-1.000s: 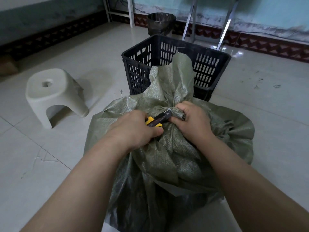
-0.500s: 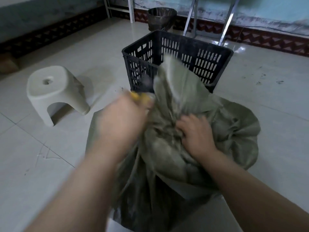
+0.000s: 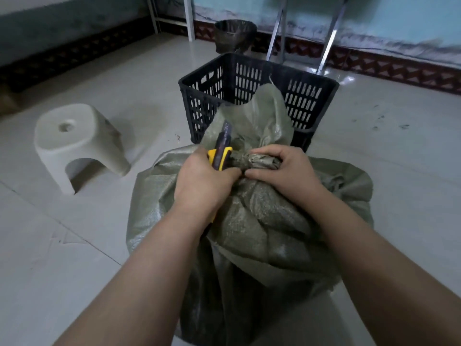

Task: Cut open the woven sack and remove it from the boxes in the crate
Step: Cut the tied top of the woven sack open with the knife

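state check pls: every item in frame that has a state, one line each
woven sack: still closed, neck bunched and gripped, loose top flap standing up.
utility knife: in the left hand, pointing up and away beside the neck.
left hand: closed on the knife.
right hand: closed on the sack's neck.
black crate: upright behind the sack, inside mostly hidden.
stool: upright, unoccupied.
bin: upright by the wall.

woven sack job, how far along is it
Nothing looks finished: the grey-green woven sack is tied at its bunched neck. In hand: the left hand holds a yellow-and-black utility knife there, and the right hand grips the neck. Left: cutting and removing it.
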